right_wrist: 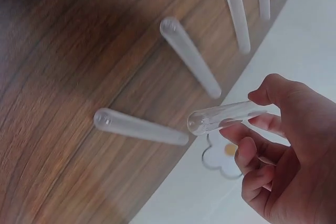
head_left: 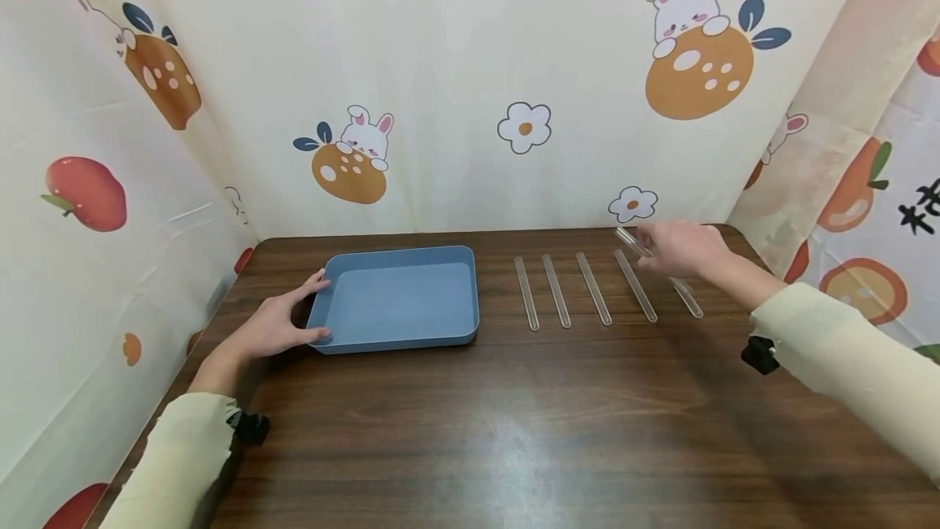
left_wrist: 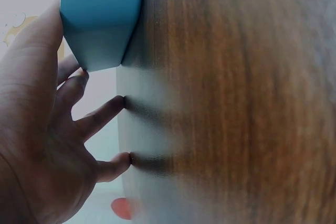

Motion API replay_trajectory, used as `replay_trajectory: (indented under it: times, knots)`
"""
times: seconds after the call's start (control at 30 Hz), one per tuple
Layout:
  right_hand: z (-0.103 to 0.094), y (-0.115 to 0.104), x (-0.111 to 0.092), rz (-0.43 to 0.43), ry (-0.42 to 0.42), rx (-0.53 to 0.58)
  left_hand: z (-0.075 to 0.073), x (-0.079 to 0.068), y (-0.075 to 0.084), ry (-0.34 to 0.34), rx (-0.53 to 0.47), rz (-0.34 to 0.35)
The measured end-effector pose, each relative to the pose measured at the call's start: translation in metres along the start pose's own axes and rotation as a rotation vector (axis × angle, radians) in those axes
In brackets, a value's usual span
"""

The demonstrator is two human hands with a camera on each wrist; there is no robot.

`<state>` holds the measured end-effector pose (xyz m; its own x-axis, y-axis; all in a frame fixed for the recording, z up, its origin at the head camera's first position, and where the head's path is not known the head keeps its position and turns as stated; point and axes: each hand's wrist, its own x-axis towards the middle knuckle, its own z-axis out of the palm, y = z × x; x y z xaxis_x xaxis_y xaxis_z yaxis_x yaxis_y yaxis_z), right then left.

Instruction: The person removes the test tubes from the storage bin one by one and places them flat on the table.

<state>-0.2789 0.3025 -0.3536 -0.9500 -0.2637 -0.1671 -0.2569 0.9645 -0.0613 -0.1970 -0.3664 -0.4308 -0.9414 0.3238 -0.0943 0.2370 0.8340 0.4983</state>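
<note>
My left hand [head_left: 275,321] holds the left end of a shallow blue tray [head_left: 400,345], thumb at the near corner and a finger at the far one. Two of its other fingertips [left_wrist: 118,102] come down at the tabletop in the left wrist view. My right hand [head_left: 679,247] pinches a clear test tube [right_wrist: 210,120] between thumb and fingers, its rounded end pointing away from the palm. Just under that hand lies another test tube [head_left: 688,299], partly covered in the head view. Several more, among them one test tube [head_left: 635,286], lie in a spaced row to the left.
The dark wooden table [head_left: 499,431] backs onto a printed curtain [head_left: 470,64] with rabbits, oranges and flowers. Curtains also stand along the left and right sides. The leftmost tube [head_left: 526,294] lies a short way right of the tray.
</note>
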Motion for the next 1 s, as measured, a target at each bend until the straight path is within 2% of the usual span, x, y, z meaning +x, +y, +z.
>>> replay_trajectory:
  times: [0.43,0.63,1.0]
  knots:
    - [-0.002,0.056,-0.001,0.100,0.038,0.061,0.001,0.000,-0.001,0.000,-0.004,-0.006]
    - [0.000,0.078,-0.004,0.127,0.016,0.051,0.001,0.001,-0.002,0.001,0.001,-0.008]
    - [0.007,0.098,-0.010,0.193,-0.031,0.112,0.000,0.002,-0.002,-0.004,0.003,-0.011]
